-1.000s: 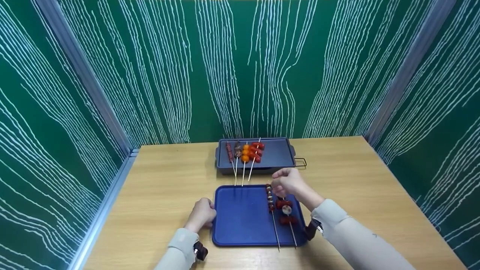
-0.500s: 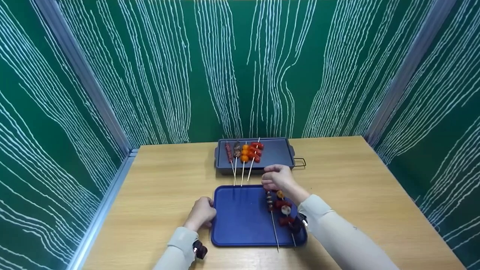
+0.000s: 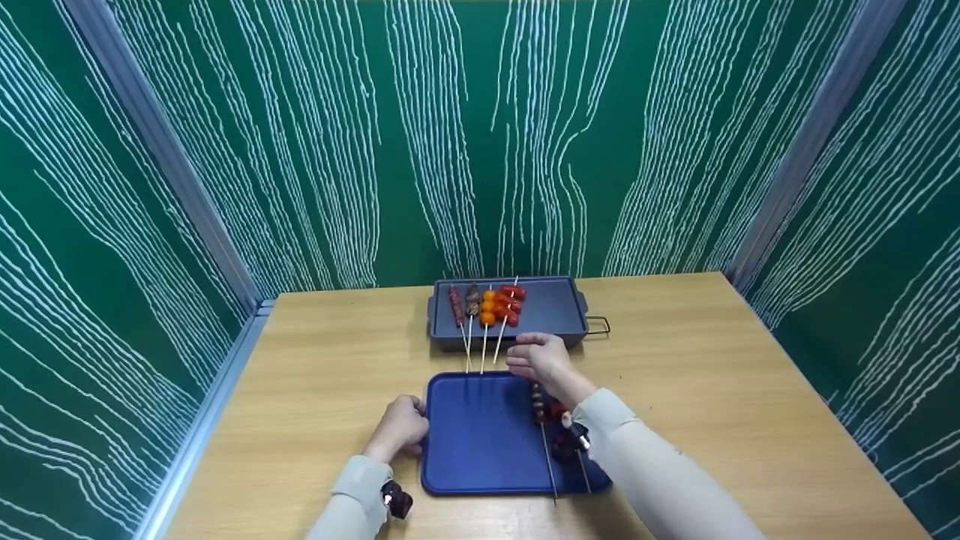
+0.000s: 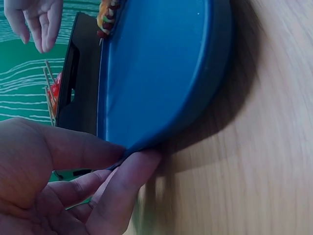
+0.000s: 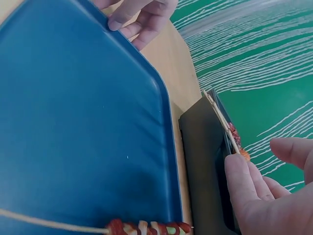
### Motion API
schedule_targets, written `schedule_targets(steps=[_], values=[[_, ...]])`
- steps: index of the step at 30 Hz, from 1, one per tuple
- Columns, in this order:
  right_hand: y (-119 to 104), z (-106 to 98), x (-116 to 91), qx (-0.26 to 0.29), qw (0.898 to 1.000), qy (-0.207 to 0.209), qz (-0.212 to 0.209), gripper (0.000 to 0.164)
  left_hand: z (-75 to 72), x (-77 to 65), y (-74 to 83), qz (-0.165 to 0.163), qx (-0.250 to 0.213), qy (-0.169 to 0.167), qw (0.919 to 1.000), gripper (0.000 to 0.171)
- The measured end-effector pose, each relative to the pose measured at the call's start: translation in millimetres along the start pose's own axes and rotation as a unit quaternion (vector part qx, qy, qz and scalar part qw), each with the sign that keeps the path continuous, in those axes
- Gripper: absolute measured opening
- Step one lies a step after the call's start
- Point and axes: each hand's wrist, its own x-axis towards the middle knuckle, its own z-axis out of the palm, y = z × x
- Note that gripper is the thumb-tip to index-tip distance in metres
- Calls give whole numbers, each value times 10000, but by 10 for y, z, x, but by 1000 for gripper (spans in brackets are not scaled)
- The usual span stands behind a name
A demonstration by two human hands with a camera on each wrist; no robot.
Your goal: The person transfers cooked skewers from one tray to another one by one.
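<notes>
My left hand pinches the left rim of a blue tray between thumb and fingers, plainly seen in the left wrist view. Above the tray's far edge, my right hand holds nothing; its thumb stands apart from the extended fingers. On the tray's right side lies a skewer of small red, white and green pieces. Beside it a second skewer with red chunks is partly hidden by my right wrist. Just beyond the right hand stands a dark grill pan.
Four kinds aside, several skewers lie on the pan's left half, among them orange balls and red pieces. Their sticks stick out toward the tray. A wire handle juts from the pan's right. Green walls enclose the wooden table.
My right hand has moved left along the tray's far edge, its forearm now covering more of the right-hand skewer. The left hand stays at the tray's left rim.
</notes>
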Motion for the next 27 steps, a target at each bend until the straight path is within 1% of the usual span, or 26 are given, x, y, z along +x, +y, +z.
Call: schedule_targets(steps=[7,13,19,22,27], values=[[78,80,80,317,9993,-73,193,53,17,6,-22,21,-143,-42,9999,30],[129,160,114,656,9976,-89,197,52,21,7,-30,-21,-199,-46,9998,31],[166,217,160,816,9965,27,189,43,16,9,-11,-85,-195,-5,9998,32],[177,239,189,917,9954,29,261,39,15,5,1,-86,-184,22,9998,30],[176,273,228,1040,9939,33,375,40,19,1,10,-153,-181,42,9997,29]])
